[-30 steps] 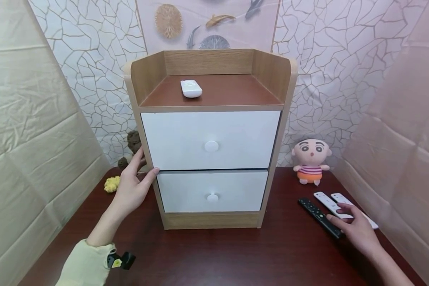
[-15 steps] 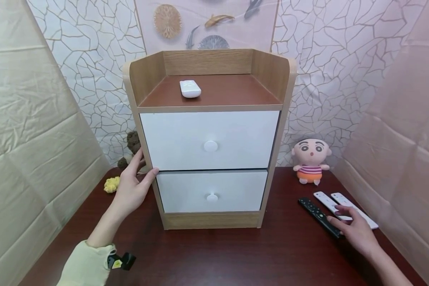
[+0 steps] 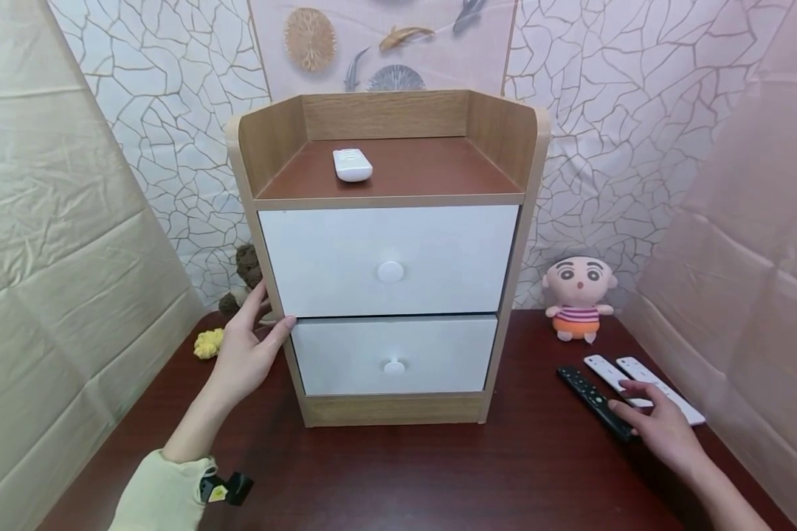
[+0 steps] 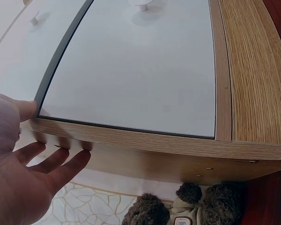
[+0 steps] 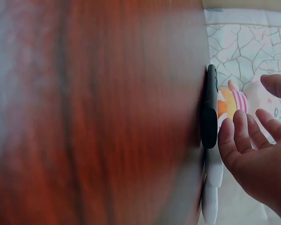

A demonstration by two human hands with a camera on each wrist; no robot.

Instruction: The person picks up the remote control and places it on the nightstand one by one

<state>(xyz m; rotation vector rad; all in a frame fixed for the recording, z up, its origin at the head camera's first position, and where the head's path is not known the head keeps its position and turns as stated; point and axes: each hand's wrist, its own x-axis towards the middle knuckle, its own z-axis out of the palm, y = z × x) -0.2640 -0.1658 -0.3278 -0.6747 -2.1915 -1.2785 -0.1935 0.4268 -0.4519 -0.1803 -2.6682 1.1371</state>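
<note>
A wooden cabinet [image 3: 505,147] with two white drawers [image 3: 438,251] stands on the dark red table [image 3: 405,472]; both drawers look closed. My left hand [image 3: 266,313] rests flat on the cabinet's left side with straight fingers, thumb on the front edge; in the left wrist view the hand [image 4: 33,154] touches the side panel [image 4: 178,154]. My right hand [image 3: 637,405] lies loosely over a black remote [image 3: 591,402] and a white remote [image 3: 607,372], gripping neither. In the right wrist view the hand [image 5: 253,140] hovers beside the black remote [image 5: 209,112].
Another white remote [image 3: 353,164] lies on the cabinet top, and a second one [image 3: 664,391] on the table at the right. A doll [image 3: 578,299] sits right of the cabinet. A brown plush [image 3: 246,269] and a yellow lump [image 3: 208,343] sit left of it. Padded walls close both sides.
</note>
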